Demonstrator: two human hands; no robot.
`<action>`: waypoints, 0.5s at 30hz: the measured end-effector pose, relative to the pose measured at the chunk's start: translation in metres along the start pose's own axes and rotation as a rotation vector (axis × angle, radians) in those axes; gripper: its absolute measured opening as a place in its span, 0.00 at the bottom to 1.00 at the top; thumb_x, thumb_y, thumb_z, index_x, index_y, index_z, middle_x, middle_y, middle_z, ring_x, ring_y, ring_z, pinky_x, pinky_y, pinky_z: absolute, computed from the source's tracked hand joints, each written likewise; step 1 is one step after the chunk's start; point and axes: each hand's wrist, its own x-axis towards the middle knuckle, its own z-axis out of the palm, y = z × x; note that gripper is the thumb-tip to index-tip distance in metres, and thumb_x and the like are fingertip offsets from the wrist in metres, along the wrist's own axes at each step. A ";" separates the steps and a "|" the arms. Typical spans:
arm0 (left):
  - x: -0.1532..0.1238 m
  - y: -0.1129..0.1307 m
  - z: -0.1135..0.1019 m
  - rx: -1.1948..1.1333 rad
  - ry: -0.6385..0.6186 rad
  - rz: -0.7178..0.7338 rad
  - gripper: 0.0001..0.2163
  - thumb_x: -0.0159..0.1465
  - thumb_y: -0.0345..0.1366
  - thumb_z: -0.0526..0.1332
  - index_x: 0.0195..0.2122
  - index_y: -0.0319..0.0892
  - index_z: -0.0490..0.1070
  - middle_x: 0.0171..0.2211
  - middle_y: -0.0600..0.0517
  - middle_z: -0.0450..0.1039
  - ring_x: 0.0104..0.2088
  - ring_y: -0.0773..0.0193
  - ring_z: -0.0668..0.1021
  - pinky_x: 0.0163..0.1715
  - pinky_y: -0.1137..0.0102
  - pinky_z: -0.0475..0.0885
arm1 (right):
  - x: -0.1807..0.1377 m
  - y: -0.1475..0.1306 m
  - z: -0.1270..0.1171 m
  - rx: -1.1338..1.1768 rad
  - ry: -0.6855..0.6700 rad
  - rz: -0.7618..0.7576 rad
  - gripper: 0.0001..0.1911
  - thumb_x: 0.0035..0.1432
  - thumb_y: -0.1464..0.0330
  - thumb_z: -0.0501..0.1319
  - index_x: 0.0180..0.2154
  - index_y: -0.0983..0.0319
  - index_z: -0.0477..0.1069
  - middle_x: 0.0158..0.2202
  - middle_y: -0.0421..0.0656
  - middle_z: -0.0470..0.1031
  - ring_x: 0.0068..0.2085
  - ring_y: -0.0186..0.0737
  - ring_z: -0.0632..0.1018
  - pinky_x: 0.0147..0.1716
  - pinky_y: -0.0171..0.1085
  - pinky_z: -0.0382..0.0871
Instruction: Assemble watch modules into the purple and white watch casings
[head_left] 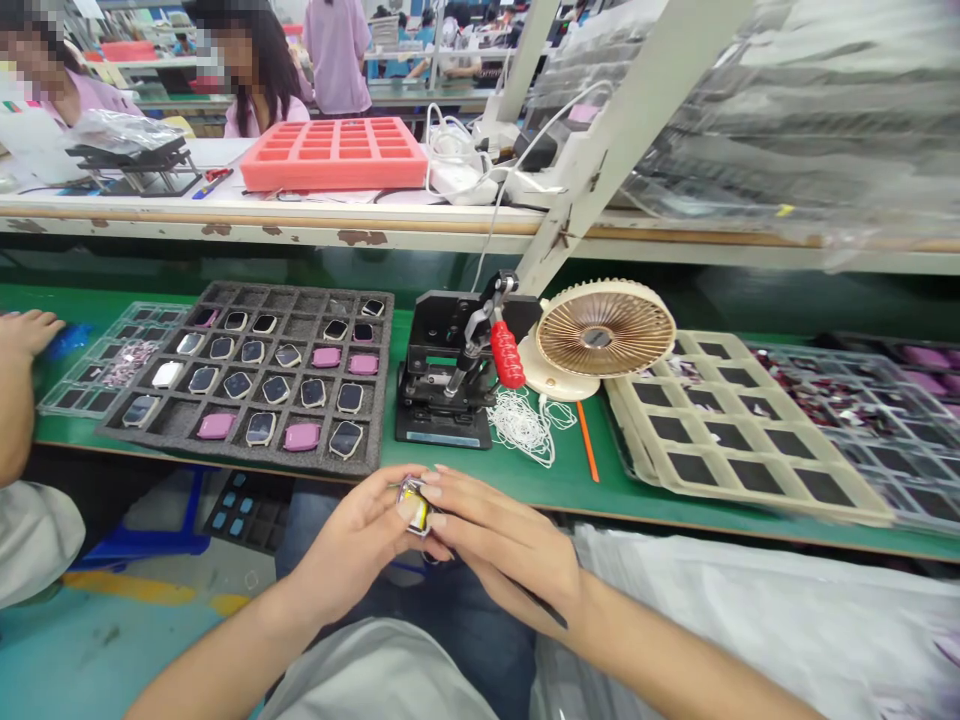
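Both my hands meet over my lap, just below the green table's front edge (525, 495). My left hand (360, 545) and my right hand (502, 545) pinch a small watch-like device body (414, 506) between their fingertips; it looks silvery with a yellowish face. A dark foam tray (375, 400) holding several similar device bodies, some dark and some pink, lies on the table to the upper left. A black hand press (442, 375) with a red-handled lever (508, 355) stands straight ahead.
A small beige desk fan (604, 330) sits right of the press, with tangled white string (525, 425) and an orange stick (587, 455) in front. Beige compartment trays (735, 440) lie at right, clear trays (97, 370) at left. A co-worker's hand (26, 330) rests far left. A red tray (334, 152) sits on the shelf behind.
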 end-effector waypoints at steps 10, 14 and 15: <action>0.009 -0.001 -0.012 -0.101 0.107 -0.081 0.16 0.69 0.33 0.68 0.56 0.36 0.74 0.53 0.33 0.81 0.43 0.51 0.87 0.46 0.62 0.81 | -0.005 -0.004 -0.043 -0.214 0.190 0.257 0.20 0.69 0.77 0.63 0.57 0.54 0.79 0.56 0.44 0.82 0.56 0.49 0.83 0.60 0.48 0.80; 0.009 -0.009 -0.014 -0.073 0.117 -0.119 0.19 0.68 0.34 0.70 0.58 0.36 0.74 0.54 0.32 0.81 0.41 0.51 0.87 0.41 0.63 0.81 | -0.010 0.037 -0.082 -0.430 0.330 0.592 0.10 0.68 0.65 0.66 0.47 0.57 0.84 0.48 0.45 0.86 0.48 0.50 0.87 0.55 0.47 0.81; 0.009 -0.011 -0.014 -0.070 0.108 -0.128 0.18 0.68 0.34 0.70 0.58 0.37 0.75 0.54 0.32 0.80 0.40 0.52 0.86 0.39 0.64 0.81 | -0.013 0.048 -0.092 -0.454 0.295 0.694 0.11 0.68 0.62 0.66 0.45 0.58 0.85 0.46 0.45 0.86 0.47 0.51 0.87 0.54 0.47 0.82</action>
